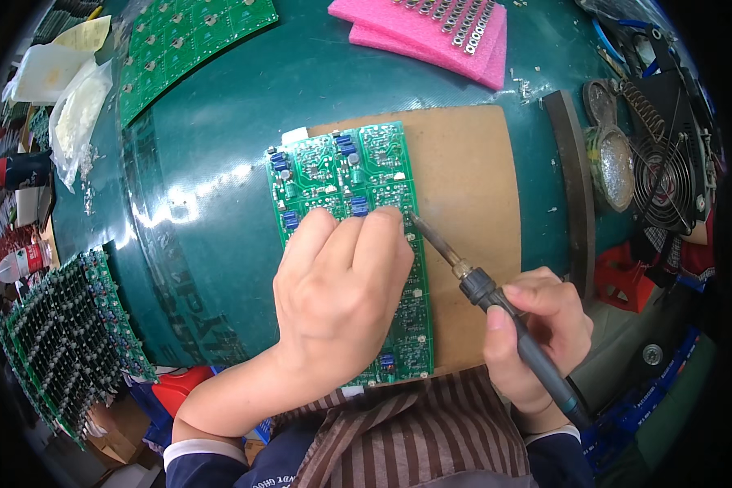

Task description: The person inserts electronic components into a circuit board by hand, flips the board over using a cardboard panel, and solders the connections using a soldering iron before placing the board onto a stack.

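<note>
Right fingers clasp a soldering iron; left fingers curl over a circuit board, grip hidden — brown mat beneath, glossy green desk, fan at right.

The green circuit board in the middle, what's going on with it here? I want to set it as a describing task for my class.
A person's right hand grips a soldering iron, its tip at the right edge of the circuit board. The left hand is curled over the board, fingertips near the iron's tip; whether it pinches anything is hidden. The board lies on a brown sheet.
</note>
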A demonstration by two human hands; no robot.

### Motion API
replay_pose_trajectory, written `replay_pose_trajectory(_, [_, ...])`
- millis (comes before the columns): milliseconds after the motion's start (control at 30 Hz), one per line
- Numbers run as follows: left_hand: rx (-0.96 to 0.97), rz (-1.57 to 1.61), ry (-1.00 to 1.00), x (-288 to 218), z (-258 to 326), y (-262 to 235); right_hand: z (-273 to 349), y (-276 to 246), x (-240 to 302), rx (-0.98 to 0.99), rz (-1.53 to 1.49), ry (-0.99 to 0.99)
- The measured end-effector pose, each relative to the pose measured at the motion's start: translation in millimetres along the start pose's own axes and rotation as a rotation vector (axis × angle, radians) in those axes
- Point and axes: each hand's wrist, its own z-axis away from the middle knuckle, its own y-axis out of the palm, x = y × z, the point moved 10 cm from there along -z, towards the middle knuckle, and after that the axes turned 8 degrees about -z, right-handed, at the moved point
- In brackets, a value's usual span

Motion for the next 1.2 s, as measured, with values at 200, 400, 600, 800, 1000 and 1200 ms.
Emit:
replay_pose_trajectory(200, [-0.009,0.009,-0.009,0,2,2,-3,2,-2,-0.007,-0.001,0.015])
replay_pose_trajectory(400, [0.105,-0.064,-0.017,-3,6,6,-2,3,5,0.002,0.011,-0.016])
replay_pose_trajectory(600, [0.242,-0.009,0.024,-12,5,2,14,-12,4,-0.085,-0.009,-0.048])
replay_pose_trajectory(800, [0.287,0.086,-0.016,-21,33,1,35,-14,6,-0.041,-0.035,0.0])
replay_pose_trajectory(1000, [0.174,-0.026,0.076,-26,36,3,38,-8,4,-0.051,-0.02,0.01])
replay_pose_trajectory(1200, [0.148,-0.054,0.034,-23,36,1,36,-4,14,-0.027,0.01,-0.043])
